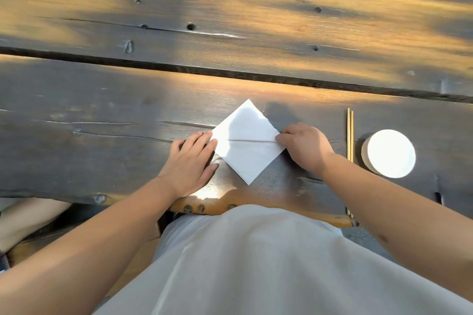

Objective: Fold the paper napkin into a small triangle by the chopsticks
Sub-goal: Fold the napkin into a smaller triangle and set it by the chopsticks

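Observation:
A white paper napkin (247, 140) lies flat on the dark wooden table as a diamond, with a crease running across it from left corner to right corner. My left hand (190, 160) lies flat with straight fingers, its fingertips touching the napkin's left corner. My right hand (304, 147) has its fingers curled and pinches the napkin's right corner. A pair of wooden chopsticks (350, 135) lies to the right of my right hand, pointing away from me.
A round white dish (389, 153) sits just right of the chopsticks. The table (102, 115) is made of wide dark planks with a gap running across behind the napkin. Its front edge is close to my body.

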